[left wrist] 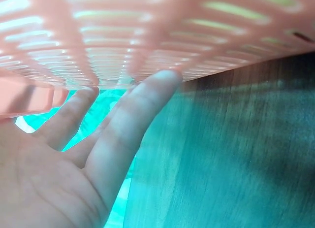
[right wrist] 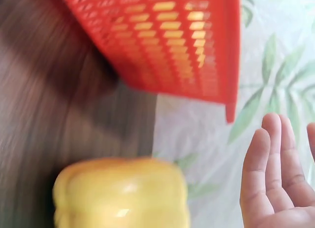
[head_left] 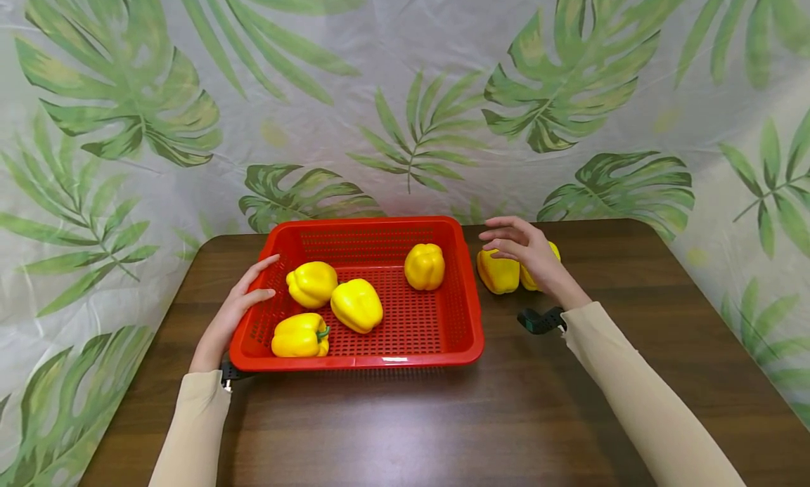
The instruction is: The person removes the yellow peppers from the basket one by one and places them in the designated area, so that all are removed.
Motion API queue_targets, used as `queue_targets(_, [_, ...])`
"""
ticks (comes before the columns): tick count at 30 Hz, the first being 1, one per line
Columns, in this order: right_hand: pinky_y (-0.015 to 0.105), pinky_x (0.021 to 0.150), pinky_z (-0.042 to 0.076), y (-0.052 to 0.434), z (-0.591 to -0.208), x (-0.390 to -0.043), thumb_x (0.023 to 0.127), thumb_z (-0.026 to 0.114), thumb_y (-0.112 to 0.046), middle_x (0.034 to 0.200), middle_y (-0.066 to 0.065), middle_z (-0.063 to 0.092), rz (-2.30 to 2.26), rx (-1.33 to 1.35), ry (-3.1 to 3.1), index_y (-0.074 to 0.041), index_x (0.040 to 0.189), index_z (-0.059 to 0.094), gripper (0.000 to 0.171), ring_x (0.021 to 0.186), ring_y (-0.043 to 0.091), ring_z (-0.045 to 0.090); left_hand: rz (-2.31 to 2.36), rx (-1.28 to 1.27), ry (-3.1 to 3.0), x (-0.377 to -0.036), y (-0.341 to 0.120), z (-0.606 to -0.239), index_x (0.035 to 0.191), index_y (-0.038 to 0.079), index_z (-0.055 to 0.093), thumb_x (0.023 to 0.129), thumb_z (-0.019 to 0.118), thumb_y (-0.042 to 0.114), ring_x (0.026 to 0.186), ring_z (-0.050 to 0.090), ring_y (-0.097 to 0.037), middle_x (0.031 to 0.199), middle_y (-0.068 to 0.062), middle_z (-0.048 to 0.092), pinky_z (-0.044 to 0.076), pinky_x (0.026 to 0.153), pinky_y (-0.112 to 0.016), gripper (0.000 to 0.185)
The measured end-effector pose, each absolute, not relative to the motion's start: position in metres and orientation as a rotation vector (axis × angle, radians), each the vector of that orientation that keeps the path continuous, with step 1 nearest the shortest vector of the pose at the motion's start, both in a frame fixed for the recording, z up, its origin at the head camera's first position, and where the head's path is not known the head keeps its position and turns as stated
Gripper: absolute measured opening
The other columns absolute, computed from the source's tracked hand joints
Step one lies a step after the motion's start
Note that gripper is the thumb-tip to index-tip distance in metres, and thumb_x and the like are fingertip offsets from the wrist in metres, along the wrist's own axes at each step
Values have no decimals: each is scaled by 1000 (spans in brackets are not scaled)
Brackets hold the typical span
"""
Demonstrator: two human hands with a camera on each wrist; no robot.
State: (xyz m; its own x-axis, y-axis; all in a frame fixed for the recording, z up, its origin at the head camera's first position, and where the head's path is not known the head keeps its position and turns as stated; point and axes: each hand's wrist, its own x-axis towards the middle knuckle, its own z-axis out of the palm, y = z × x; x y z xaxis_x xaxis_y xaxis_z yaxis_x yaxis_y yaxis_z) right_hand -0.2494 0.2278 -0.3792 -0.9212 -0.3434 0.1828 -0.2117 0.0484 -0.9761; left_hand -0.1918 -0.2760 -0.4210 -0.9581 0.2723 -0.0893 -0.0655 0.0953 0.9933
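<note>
A red plastic basket point(head_left: 405, 361) with slotted walls stands on the table and holds several yellow bell peppers, among them one point(head_left: 425, 267) at its right side. My left hand point(head_left: 229, 318) holds the basket's left rim; thumb and a finger lie over the edge, while other fingers touch the slotted outer wall point(left wrist: 197, 46). To the basket's right, my right hand point(head_left: 538, 262) hovers with fingers extended and apart over two more yellow bell peppers point(head_left: 498, 273), partly hiding them. In the right wrist view a gap separates the fingers from the nearer pepper point(right wrist: 123, 193).
The dark wooden table point(head_left: 392, 431) carries everything. Behind it hangs a pale cloth point(head_left: 430, 44) printed with green leaves. Between my right hand and the peppers inside rises the basket's right wall point(right wrist: 162, 41). A black strap device point(head_left: 541, 321) sits at my right wrist.
</note>
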Motion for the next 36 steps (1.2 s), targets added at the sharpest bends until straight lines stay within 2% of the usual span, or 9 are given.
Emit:
queue_targets(7, [39,87,51,200,-367,-250,98,53,-7,118,23,59,-1933,-645,2149,6,129,49,35,99,29,62,1940,202,2125,-191,-276,-421,153,23,20,101,42,15,121,45,-29,152,-15,20,50,89,-36,57])
queue_targets(13, [40,86,52,176,-357,-249,96,52,-5,117,23,60,-1883,-687,2123,5,128,51,33,100,36,60,1946,205,2120,-191,-276,-420,153,23,20,101,42,15,121,44,-29,152,-15,20,49,89,-36,57])
queue_targets(20, [51,89,48,152,-347,-246,97,50,-3,120,24,58,-1866,-767,2064,5,128,51,32,102,39,58,1949,205,2118,-192,-276,-420,153,23,21,101,43,15,121,45,-27,152,-15,20,49,89,-36,57])
queue_targets(27, [46,88,50,131,-349,-249,97,50,-3,121,26,56,-1827,-847,2017,8,127,49,32,103,43,56,1950,213,2125,-192,-276,-420,153,23,21,101,41,14,121,43,-29,152,-15,19,50,89,-34,57])
queue_targets(33, [49,88,49,114,-354,-250,96,51,-5,118,21,58,-1767,-836,2009,4,127,51,32,101,39,59,1949,228,2140,-192,-276,-421,153,21,21,101,41,14,122,44,-28,152,-14,20,50,89,-32,56])
queue_targets(36, [51,88,48,105,-356,-250,95,54,-8,118,20,58,-1705,-808,2027,0,128,52,33,99,32,62,1948,233,2143,-192,-276,-422,153,21,21,101,41,14,121,44,-28,152,-15,20,50,89,-32,56])
